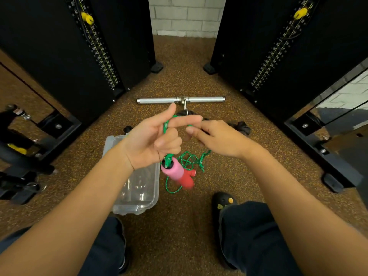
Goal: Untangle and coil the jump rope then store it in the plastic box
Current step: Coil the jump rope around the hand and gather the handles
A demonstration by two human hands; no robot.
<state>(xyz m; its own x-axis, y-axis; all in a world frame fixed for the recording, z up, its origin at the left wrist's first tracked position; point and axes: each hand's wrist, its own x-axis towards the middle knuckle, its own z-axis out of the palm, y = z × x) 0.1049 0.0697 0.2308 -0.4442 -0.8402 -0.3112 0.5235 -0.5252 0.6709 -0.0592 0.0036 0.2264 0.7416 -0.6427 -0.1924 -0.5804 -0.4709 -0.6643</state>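
A green jump rope [189, 160] with pink and red handles [175, 171] hangs in front of me above the floor. My left hand [157, 138] holds the rope: its lower fingers curl round the cord, with thumb and forefinger stretched out. The pink handle dangles just under that hand, and a tangle of green loops hangs beside it. My right hand [217, 136] pinches the rope a little to the right, at the same height. A clear plastic box [137, 196], open and empty, stands on the floor below my left wrist.
A chrome cable bar [180, 100] lies on the brown speckled floor beyond my hands. Black weight-stack towers [83, 56] [278, 56] rise at left and right. My knees and a black shoe [224, 202] are at the bottom.
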